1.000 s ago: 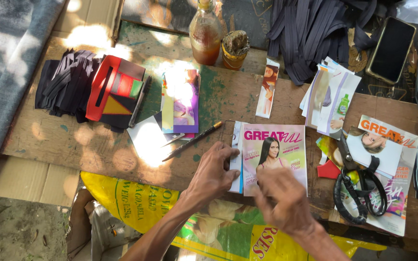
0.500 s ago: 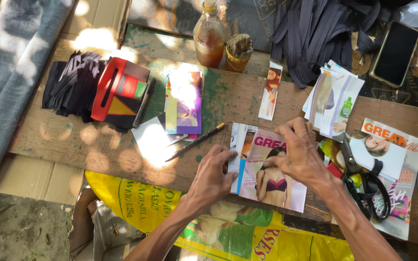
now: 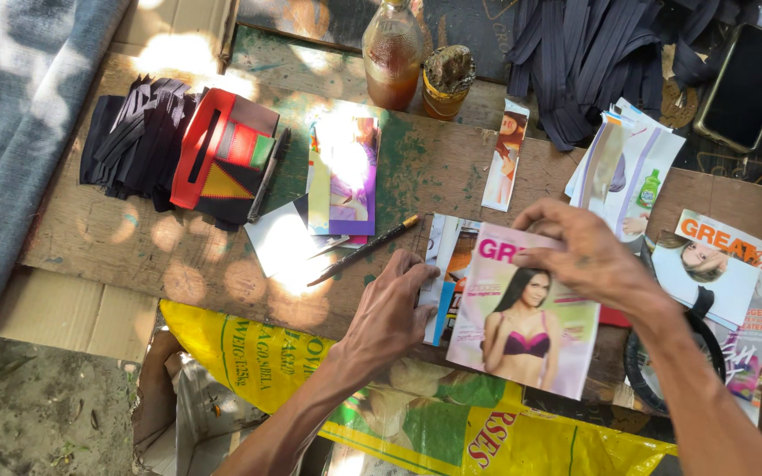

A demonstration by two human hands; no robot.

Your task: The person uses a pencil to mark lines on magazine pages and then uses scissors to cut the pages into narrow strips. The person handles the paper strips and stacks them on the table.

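Magazine page [image 3: 522, 322] (pink cover), near worktop [image 3: 134, 256] front edge: right hand [image 3: 588, 256] pinched its top edge, lifting; left hand [image 3: 390, 308] lay open, fingers steadying the stack [image 3: 443, 264] beneath.

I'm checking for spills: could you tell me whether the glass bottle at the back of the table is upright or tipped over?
Upright. The glass bottle stands on its base beside the small jar, neck pointing up toward the camera, brownish liquid inside.

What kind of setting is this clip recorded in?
Probably an outdoor, makeshift craft spot: a rough wooden board serves as a table over bare dirt ground, dappled with sunlight, with cut magazine pages and folded black strips.
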